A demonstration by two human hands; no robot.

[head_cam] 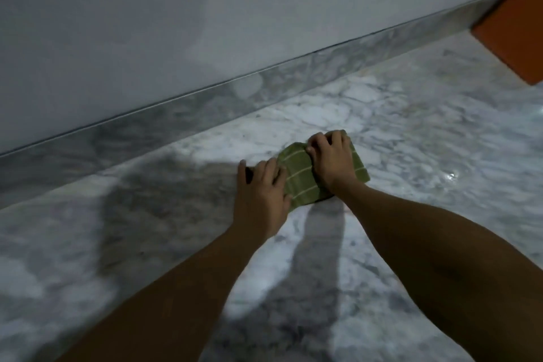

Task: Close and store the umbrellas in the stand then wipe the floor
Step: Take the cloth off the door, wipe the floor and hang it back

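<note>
A green cloth with pale stripes lies folded on the grey-white marble floor, a little way out from the wall. My right hand lies on top of it, and its curled fingertips grip the cloth's far edge. My left hand presses down on the cloth's left edge, fingers fairly straight and partly on the floor. No umbrella or stand is in view.
A white wall with a marble skirting strip runs diagonally across the top. An orange-brown panel or door stands at the far right. Shadows of my arms fall on the floor to the left.
</note>
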